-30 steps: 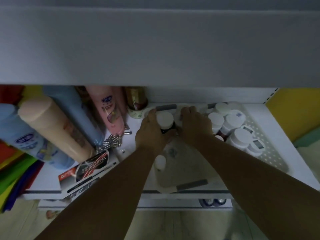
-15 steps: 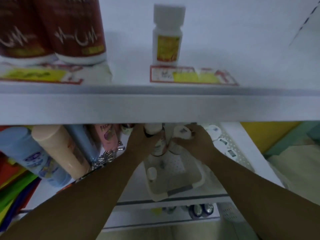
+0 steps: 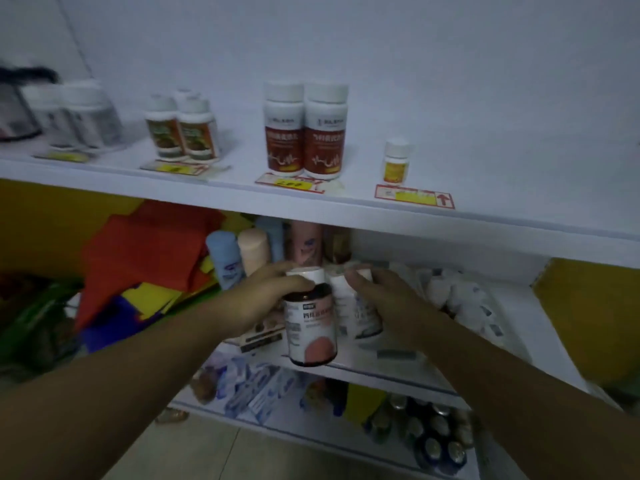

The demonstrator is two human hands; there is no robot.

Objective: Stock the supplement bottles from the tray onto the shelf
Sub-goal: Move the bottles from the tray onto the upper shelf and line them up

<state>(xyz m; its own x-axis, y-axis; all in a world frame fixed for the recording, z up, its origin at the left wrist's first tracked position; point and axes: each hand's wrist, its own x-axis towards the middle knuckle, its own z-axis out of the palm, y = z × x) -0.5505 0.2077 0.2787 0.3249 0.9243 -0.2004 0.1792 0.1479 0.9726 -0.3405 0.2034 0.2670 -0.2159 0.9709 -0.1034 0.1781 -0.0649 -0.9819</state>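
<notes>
The dark bottle (image 3: 310, 327), pink-labelled with a white cap, hangs roughly upright in front of the middle shelf (image 3: 349, 370), below the front edge of the top shelf (image 3: 491, 188). The left hand (image 3: 270, 296) holds it from above, fingers and thumb curled round its cap and neck. Just to its right and a little behind is a white bottle (image 3: 365, 318), which the right hand (image 3: 388, 296) grips with fingers wrapped over its top and side. Whether the two bottles touch is unclear.

Behind and to the right of the hands, the tray (image 3: 396, 355) sits on the middle shelf; more white-capped bottles (image 3: 457, 299) are crowded at its right side, blurred.

On the top shelf stand two red-labelled bottles (image 3: 304, 133) side by side, a small yellow-labelled bottle (image 3: 396, 161) alone to their right, a cluster of green-labelled bottles (image 3: 181, 131) to their left, and grey bottles (image 3: 79, 116) further left. Price tags (image 3: 414, 196) lie in front of each group.

On the middle shelf, left of the hands, are pastel tubes (image 3: 242, 254) and a heap of coloured sheets (image 3: 145, 261). The bottom shelf holds dark cans (image 3: 433, 441).
</notes>
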